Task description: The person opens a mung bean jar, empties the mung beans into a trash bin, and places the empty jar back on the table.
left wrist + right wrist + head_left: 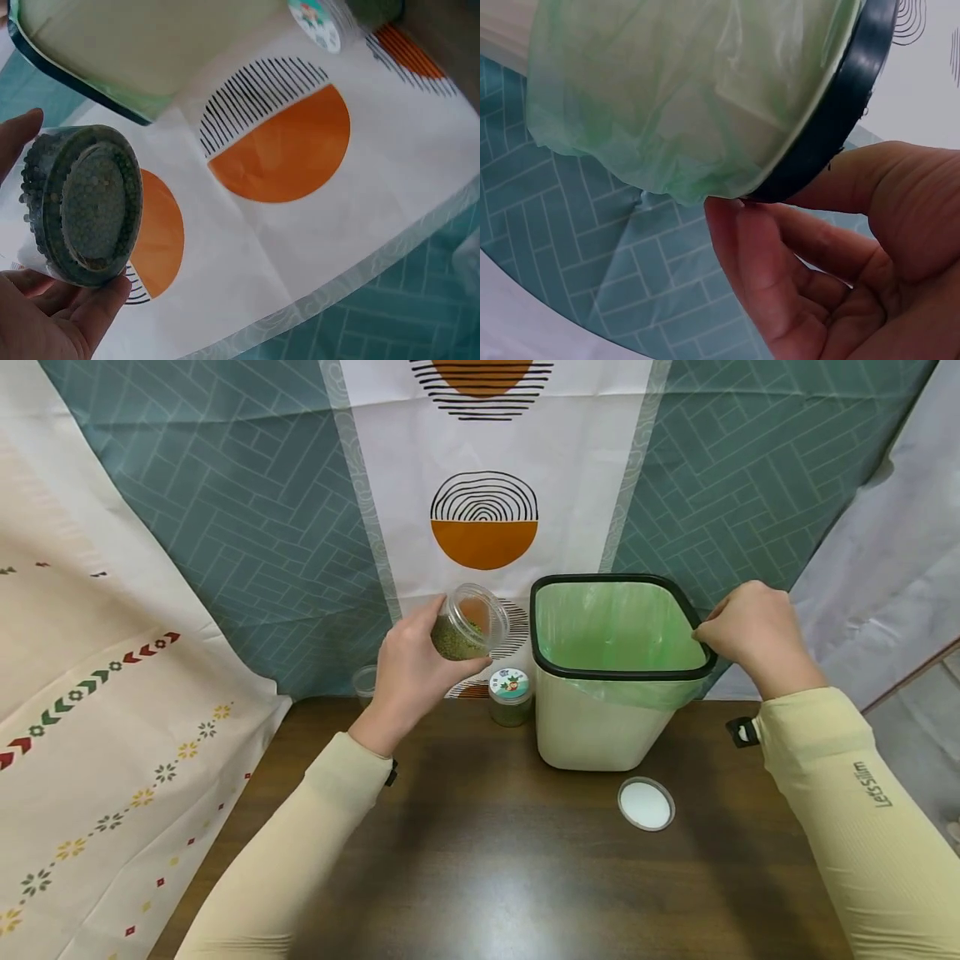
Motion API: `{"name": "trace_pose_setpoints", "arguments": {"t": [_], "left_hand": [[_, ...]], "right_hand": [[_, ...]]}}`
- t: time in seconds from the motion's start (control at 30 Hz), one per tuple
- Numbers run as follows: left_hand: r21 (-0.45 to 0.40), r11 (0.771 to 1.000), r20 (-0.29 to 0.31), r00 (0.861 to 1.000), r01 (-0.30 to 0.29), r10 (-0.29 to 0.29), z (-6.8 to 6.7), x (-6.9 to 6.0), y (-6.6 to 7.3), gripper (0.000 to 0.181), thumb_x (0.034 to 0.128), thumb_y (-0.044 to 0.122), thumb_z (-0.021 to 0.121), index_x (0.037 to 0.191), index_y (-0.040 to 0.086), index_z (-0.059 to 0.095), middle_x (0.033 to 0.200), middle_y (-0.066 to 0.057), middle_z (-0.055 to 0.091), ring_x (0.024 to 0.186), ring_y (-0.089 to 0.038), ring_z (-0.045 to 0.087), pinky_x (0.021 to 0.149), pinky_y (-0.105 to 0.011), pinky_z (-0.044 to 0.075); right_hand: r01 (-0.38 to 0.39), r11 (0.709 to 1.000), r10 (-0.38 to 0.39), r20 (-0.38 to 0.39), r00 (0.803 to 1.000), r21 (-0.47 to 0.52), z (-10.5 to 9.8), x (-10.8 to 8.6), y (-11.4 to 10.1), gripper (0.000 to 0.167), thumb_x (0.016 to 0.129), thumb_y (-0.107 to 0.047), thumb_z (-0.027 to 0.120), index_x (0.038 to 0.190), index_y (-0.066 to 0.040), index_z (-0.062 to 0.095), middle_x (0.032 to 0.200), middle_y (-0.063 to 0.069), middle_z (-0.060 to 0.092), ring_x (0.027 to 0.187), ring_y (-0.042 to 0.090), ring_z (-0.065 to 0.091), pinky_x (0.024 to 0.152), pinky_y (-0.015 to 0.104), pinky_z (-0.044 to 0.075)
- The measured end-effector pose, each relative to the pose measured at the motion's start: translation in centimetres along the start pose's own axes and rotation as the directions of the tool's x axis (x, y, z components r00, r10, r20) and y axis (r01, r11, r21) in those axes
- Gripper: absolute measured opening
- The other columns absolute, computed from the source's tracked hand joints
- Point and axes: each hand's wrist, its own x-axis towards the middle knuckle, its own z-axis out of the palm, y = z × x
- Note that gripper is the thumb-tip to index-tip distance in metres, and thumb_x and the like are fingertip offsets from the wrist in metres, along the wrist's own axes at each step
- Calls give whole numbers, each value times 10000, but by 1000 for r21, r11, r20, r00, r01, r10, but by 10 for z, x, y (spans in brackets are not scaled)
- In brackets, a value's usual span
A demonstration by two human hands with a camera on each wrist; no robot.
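My left hand (411,670) grips a clear plastic jar (456,640) of small green pellets, held above the table to the left of the waste bin (600,727). The jar has no lid on it and tilts with its mouth toward the bin. Its round base (96,206) faces the left wrist camera, with thumb and fingers about the sides. At the bin's right side, my right hand (761,631) pinches the black rim (838,112) with thumb and fingers. A thin green bag (607,622) lines the bin and hangs over its edge.
A second jar (510,700) with a printed lid stands left of the bin. A white round lid (647,803) lies on the dark wooden table (480,860) in front. Another clear container (365,681) is partly hidden behind my left wrist. Patterned cloth (300,527) hangs behind.
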Motion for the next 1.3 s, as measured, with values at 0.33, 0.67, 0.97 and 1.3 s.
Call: {"name": "trace_pose_setpoints", "arguments": {"t": [0.33, 0.67, 0.97, 1.3], "left_hand": [[104, 993, 27, 999, -50, 47, -4, 30, 15, 847, 630, 478, 801, 1332, 123, 488, 1202, -43, 610, 1033, -219, 570, 832, -381, 524], [174, 978, 59, 993, -115, 107, -11, 52, 32, 891, 644, 456, 805, 1380, 117, 434, 1272, -70, 567, 1139, -230, 512, 887, -387, 522], [160, 969, 46, 982, -187, 182, -3, 60, 43, 785, 657, 357, 802, 1313, 87, 467, 1222, -97, 584, 1115, -256, 512, 869, -368, 520], [132, 966, 30, 975, -221, 219, 14, 63, 54, 672, 668, 267, 792, 1258, 109, 512, 1273, -89, 549, 1219, -248, 475, 969, -328, 478]], "right_hand": [[-11, 1000, 11, 52, 999, -7, -10, 4, 2, 281, 720, -212, 633, 450, -160, 577, 465, 17, 576, 641, 277, 537, 562, 348, 405], [-30, 999, 34, 123, 992, -29, -16, 14, 1, 254, 713, -229, 613, 480, -133, 585, 525, 48, 624, 732, 324, 544, 592, 382, 450], [-13, 998, 18, 101, 995, -59, -8, 14, -2, 233, 697, -188, 592, 475, -137, 538, 491, 44, 575, 576, 285, 530, 462, 335, 403], [-9, 999, 17, 145, 989, -51, -7, 13, -2, 263, 723, -202, 646, 477, -135, 581, 524, 63, 631, 615, 264, 597, 587, 374, 454]]}}
